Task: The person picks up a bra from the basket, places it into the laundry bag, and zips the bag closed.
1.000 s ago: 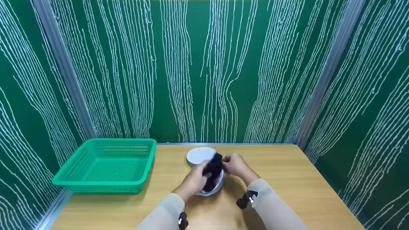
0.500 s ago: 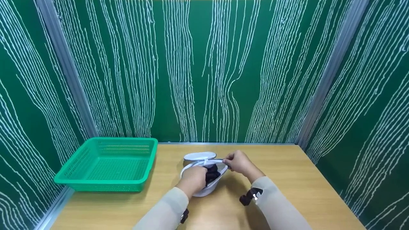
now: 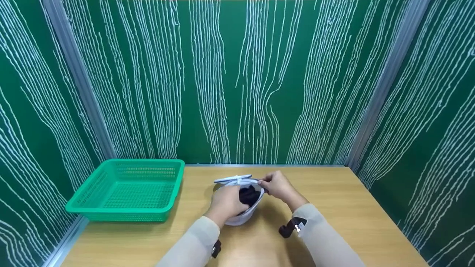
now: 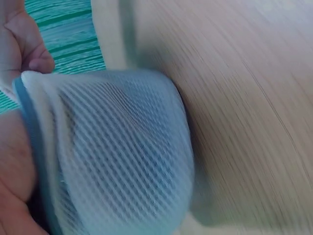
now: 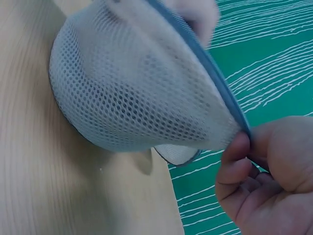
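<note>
A white mesh laundry bag (image 3: pixel 240 218) with a blue-grey zipped edge stands on the table, its round lid (image 3: pixel 233 179) folded back behind. Inside the mouth lies a bundled black cloth (image 3: pixel 249 196) of unclear kind. My left hand (image 3: pixel 225 203) reaches over the near left rim, thumb on one side of the black cloth; its fingertips are hidden in the bag. With thumb and fingers, my right hand (image 3: pixel 277 187) pinches the bag's right edge and draws it outward. That pinch on the zipped rim shows closely in the right wrist view, where the mesh (image 5: pixel 132 93) is stretched.
A green plastic basket (image 3: pixel 122 211) stands to the left on the wooden table (image 3: pixel 334 222). Green panels (image 3: pixel 256 81) with wavy white lines rise behind and at both sides, joined by grey metal posts (image 3: pixel 386 81).
The black cloth has gone down from above the bag to inside its mouth, with my left hand following it. My right hand keeps the rim pulled out, and the lid has tipped up on edge.
</note>
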Demonstrator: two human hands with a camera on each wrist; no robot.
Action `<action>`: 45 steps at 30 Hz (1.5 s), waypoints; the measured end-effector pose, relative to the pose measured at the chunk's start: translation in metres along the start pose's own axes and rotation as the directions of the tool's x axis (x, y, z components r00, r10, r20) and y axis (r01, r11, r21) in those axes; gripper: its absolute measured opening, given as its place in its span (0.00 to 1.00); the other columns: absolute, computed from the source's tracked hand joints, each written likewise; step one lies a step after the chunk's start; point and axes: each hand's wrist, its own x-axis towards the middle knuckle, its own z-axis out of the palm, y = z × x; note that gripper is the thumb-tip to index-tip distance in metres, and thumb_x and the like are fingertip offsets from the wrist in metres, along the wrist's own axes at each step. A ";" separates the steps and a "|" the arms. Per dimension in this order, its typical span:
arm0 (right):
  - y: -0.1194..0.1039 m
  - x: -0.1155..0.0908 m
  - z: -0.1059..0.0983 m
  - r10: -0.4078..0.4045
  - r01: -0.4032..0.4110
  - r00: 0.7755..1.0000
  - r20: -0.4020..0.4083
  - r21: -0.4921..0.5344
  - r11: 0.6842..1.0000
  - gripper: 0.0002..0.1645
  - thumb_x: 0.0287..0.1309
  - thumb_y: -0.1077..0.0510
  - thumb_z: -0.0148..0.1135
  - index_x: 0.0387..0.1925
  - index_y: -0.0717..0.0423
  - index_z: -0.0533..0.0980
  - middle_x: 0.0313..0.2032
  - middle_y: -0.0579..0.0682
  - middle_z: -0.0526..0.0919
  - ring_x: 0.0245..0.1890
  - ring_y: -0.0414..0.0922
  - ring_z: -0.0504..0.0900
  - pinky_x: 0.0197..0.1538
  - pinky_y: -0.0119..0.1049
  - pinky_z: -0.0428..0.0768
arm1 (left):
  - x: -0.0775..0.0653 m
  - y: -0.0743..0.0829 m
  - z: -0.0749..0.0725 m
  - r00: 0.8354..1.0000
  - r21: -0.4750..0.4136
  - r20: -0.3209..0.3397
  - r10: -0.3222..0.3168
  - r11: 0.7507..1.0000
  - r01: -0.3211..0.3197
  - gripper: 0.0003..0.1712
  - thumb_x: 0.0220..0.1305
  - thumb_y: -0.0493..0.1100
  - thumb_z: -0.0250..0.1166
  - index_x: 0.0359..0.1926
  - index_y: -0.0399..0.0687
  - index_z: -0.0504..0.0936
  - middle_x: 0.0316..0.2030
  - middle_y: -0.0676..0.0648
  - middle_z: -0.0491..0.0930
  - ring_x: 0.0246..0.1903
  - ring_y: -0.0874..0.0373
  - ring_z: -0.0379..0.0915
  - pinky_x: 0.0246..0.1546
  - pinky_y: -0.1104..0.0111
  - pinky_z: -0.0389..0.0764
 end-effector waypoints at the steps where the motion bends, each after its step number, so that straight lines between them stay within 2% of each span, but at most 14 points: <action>1: 0.001 0.000 0.000 0.007 -0.007 1.000 -0.007 -0.003 1.000 0.09 0.77 0.61 0.70 0.42 0.63 0.91 0.22 0.46 0.82 0.22 0.38 0.76 0.27 0.29 0.72 | 0.001 0.000 0.000 0.999 -0.018 -0.008 0.032 0.999 -0.032 0.31 0.62 0.63 0.84 0.58 0.52 0.89 0.52 0.48 0.93 0.50 0.48 0.90 0.53 0.49 0.90; 4: 0.002 -0.001 -0.001 0.022 -0.022 1.000 -0.009 -0.017 1.000 0.10 0.78 0.60 0.70 0.44 0.64 0.91 0.22 0.45 0.82 0.23 0.39 0.76 0.27 0.30 0.72 | 0.001 0.000 0.000 0.990 0.009 -0.005 0.139 0.990 -0.139 0.28 0.70 0.66 0.79 0.59 0.54 0.90 0.54 0.46 0.91 0.49 0.48 0.90 0.52 0.49 0.91; 8: 0.001 -0.001 -0.003 0.041 -0.042 0.999 -0.024 -0.021 0.999 0.09 0.78 0.60 0.70 0.45 0.62 0.92 0.23 0.46 0.82 0.23 0.39 0.76 0.27 0.30 0.72 | 0.002 -0.002 0.002 0.972 0.139 0.052 0.230 0.962 -0.235 0.17 0.78 0.62 0.73 0.47 0.57 0.94 0.44 0.50 0.92 0.42 0.51 0.89 0.46 0.53 0.91; 12: -0.003 -0.002 -0.003 0.067 -0.067 0.997 -0.047 0.006 0.998 0.09 0.78 0.60 0.69 0.45 0.61 0.91 0.25 0.47 0.84 0.25 0.40 0.77 0.29 0.31 0.74 | 0.002 -0.003 0.003 0.974 0.282 0.122 0.191 0.934 -0.219 0.18 0.78 0.58 0.73 0.33 0.54 0.91 0.31 0.52 0.90 0.32 0.52 0.86 0.39 0.55 0.90; 15: -0.005 -0.003 -0.003 0.072 -0.071 0.996 -0.044 0.026 0.997 0.09 0.79 0.61 0.68 0.46 0.62 0.91 0.27 0.48 0.86 0.27 0.40 0.79 0.30 0.30 0.76 | 0.002 -0.002 0.001 0.977 0.348 0.170 0.131 0.919 -0.184 0.19 0.78 0.58 0.73 0.35 0.51 0.91 0.33 0.50 0.90 0.33 0.53 0.86 0.39 0.55 0.92; 17: -0.006 -0.003 -0.003 0.067 -0.065 0.997 -0.045 0.031 0.997 0.10 0.79 0.60 0.68 0.46 0.62 0.91 0.28 0.48 0.86 0.28 0.40 0.80 0.31 0.30 0.77 | 0.002 0.000 -0.003 0.977 0.339 0.186 0.108 0.926 -0.167 0.20 0.78 0.60 0.73 0.37 0.49 0.90 0.34 0.49 0.90 0.34 0.53 0.86 0.40 0.54 0.92; 21: -0.005 -0.003 -0.003 0.054 -0.052 0.997 -0.054 0.031 0.998 0.10 0.78 0.59 0.69 0.46 0.62 0.91 0.28 0.47 0.85 0.28 0.40 0.79 0.31 0.30 0.76 | 0.003 -0.002 -0.012 0.976 0.142 0.168 0.142 0.976 -0.167 0.20 0.77 0.62 0.75 0.41 0.50 0.91 0.35 0.51 0.90 0.34 0.55 0.83 0.44 0.55 0.90; 25: -0.001 -0.003 -0.004 0.041 -0.040 0.998 -0.053 0.020 0.999 0.09 0.77 0.60 0.69 0.46 0.61 0.91 0.25 0.45 0.84 0.25 0.39 0.78 0.29 0.30 0.75 | 0.006 -0.012 -0.025 0.981 -0.083 0.044 0.190 0.979 -0.186 0.13 0.73 0.53 0.79 0.45 0.50 0.94 0.41 0.51 0.92 0.40 0.55 0.85 0.50 0.54 0.90; 27: 0.002 -0.002 -0.004 0.035 -0.034 0.998 -0.053 0.016 0.999 0.09 0.77 0.60 0.69 0.45 0.61 0.91 0.24 0.45 0.83 0.24 0.39 0.77 0.28 0.30 0.74 | 0.008 -0.019 -0.030 0.992 -0.128 -0.035 0.124 0.984 -0.128 0.09 0.73 0.48 0.78 0.45 0.48 0.94 0.41 0.49 0.92 0.42 0.52 0.87 0.50 0.51 0.90; 30: 0.004 -0.003 -0.004 0.032 -0.030 0.998 -0.053 0.023 0.999 0.08 0.77 0.60 0.69 0.43 0.60 0.91 0.24 0.45 0.83 0.24 0.39 0.76 0.28 0.30 0.74 | 0.010 -0.032 -0.034 0.994 -0.163 -0.081 -0.066 0.985 0.052 0.11 0.76 0.48 0.76 0.39 0.46 0.90 0.37 0.47 0.89 0.40 0.48 0.86 0.45 0.49 0.88; 33: 0.006 -0.003 -0.003 0.026 -0.025 0.999 -0.044 0.031 0.999 0.08 0.77 0.60 0.69 0.43 0.59 0.91 0.24 0.45 0.83 0.25 0.39 0.76 0.28 0.29 0.74 | 0.010 -0.045 -0.032 0.976 -0.212 -0.015 -0.218 0.955 0.210 0.16 0.78 0.49 0.74 0.33 0.47 0.85 0.32 0.47 0.84 0.35 0.50 0.80 0.38 0.53 0.83; 36: 0.009 -0.004 -0.002 0.021 -0.020 0.999 -0.038 0.043 0.999 0.08 0.76 0.59 0.69 0.43 0.59 0.90 0.25 0.45 0.83 0.25 0.39 0.76 0.29 0.29 0.74 | 0.008 -0.054 -0.030 0.962 -0.296 0.050 -0.267 0.917 0.269 0.17 0.81 0.46 0.70 0.31 0.47 0.83 0.29 0.49 0.78 0.33 0.52 0.74 0.36 0.58 0.76; 40: 0.009 -0.005 -0.004 0.021 -0.016 0.998 -0.058 0.077 0.997 0.08 0.77 0.58 0.69 0.43 0.59 0.90 0.25 0.45 0.83 0.25 0.39 0.77 0.29 0.30 0.74 | 0.009 -0.058 -0.035 0.962 -0.442 0.006 -0.273 0.862 0.247 0.16 0.85 0.44 0.65 0.36 0.45 0.87 0.31 0.49 0.77 0.35 0.52 0.74 0.38 0.60 0.76; 45: 0.007 -0.004 -0.010 0.033 -0.010 0.996 -0.087 0.249 0.968 0.08 0.78 0.60 0.68 0.44 0.62 0.89 0.24 0.45 0.81 0.25 0.39 0.76 0.29 0.29 0.73 | 0.011 -0.056 -0.053 0.954 -0.602 -0.094 -0.285 0.779 0.174 0.13 0.86 0.44 0.65 0.45 0.40 0.90 0.36 0.45 0.82 0.38 0.51 0.78 0.41 0.60 0.83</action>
